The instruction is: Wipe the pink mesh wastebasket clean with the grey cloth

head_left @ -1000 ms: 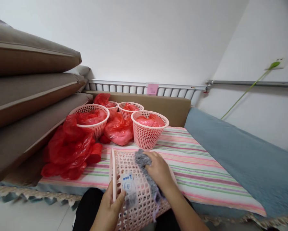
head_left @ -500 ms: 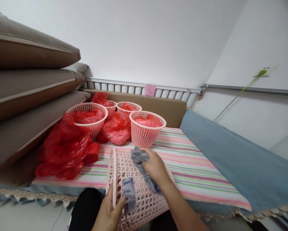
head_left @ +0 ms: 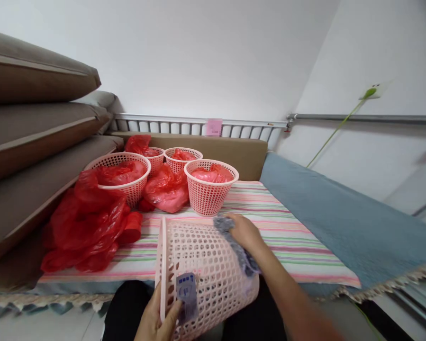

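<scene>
A pink perforated plastic basket (head_left: 213, 265) lies on its side over my lap, its rim facing left. My left hand (head_left: 159, 312) grips that rim, thumb outside beside a blue and clear label (head_left: 186, 296) and fingers partly hidden inside. Bunched in my right hand (head_left: 246, 232) is a grey fuzzy cloth (head_left: 236, 244), pressed against the basket's upper side near its base. Just beyond stands another pink basket (head_left: 209, 196) with red plastic in it.
More pink baskets (head_left: 141, 187) holding red bags stand at the back left. Red plastic bags (head_left: 88, 227) lie before them on the striped cloth (head_left: 269, 227). Stacked cushions (head_left: 38, 128) rise at left; a blue-covered seat (head_left: 340, 203) runs along the right.
My right hand has slid the grey cloth rightward along the basket, from its middle toward its base. My left hand keeps its hold on the rim. The view has shifted slightly right.
</scene>
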Demonstrator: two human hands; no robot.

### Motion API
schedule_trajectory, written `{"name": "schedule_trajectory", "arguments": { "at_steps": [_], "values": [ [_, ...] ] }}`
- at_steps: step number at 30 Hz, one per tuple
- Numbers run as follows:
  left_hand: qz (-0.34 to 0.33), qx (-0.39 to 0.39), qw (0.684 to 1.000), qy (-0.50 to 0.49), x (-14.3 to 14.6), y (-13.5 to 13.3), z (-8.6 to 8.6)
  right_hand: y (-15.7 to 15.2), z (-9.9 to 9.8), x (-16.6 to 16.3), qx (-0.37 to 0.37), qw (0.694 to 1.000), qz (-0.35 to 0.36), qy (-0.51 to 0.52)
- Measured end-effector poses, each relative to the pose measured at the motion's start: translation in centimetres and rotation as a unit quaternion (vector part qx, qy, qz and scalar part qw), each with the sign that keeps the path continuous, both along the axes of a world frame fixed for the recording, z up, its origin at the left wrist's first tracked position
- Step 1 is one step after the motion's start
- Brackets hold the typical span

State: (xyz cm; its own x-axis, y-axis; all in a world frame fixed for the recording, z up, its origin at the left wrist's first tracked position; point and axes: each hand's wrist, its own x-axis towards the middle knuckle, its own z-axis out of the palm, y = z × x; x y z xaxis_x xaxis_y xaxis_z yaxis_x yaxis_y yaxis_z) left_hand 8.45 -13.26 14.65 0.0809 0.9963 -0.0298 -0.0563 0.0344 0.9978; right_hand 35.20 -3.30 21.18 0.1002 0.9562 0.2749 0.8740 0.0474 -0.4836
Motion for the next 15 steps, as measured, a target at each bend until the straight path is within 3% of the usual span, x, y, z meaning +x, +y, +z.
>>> {"name": "schedule_trajectory", "arguments": {
  "at_steps": [3, 7, 11, 15],
  "values": [
    [-0.016, 0.022, 0.999, -0.023, 0.1, -0.2, 0.4, -1.4, -1.7, 4.1, -0.019, 0.994, -0.098, -0.035],
    [-0.090, -0.013, 0.994, -0.060, 0.2, 1.4, 3.5, -2.8, -2.6, 4.3, 0.013, 0.996, -0.086, -0.016],
    [-0.104, -0.069, 0.987, -0.101, 0.6, 3.2, 6.7, -2.2, -1.6, 1.0, 0.058, 0.997, -0.049, -0.001],
    [-0.064, -0.084, 0.991, -0.082, 0.8, 3.5, 6.2, -1.1, 0.2, -5.8, 0.091, 0.992, 0.045, 0.073]
  ]
}}
